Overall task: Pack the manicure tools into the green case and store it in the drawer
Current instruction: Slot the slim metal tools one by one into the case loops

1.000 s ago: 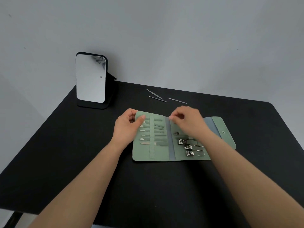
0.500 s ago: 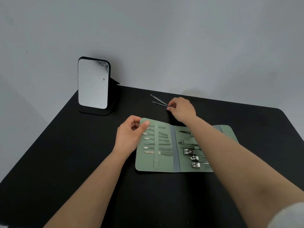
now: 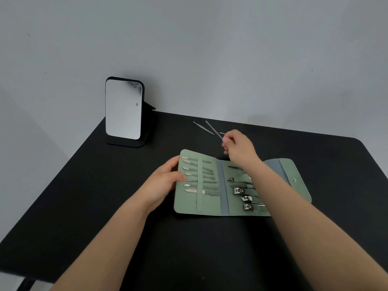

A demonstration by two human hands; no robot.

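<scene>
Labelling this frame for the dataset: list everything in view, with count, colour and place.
green case: 1, sage green with grey spine strips, lying open flat at table centre
slim tools in left panel: several, silver tips with green handles, under the elastic strap
nail clippers: 3, silver, lower right panel
other tools in right panel: a few, dark, partly hidden by the right forearm
loose thin tool: 1, silver, on the table behind the case
lifted thin tool: 1, silver, pinched in the right hand
mirror: 1, black frame and stand, upright at the table's far left
table: 1, black
wall: grey, behind
left hand: holds the case's left edge
right hand: pinches the lifted tool
</scene>
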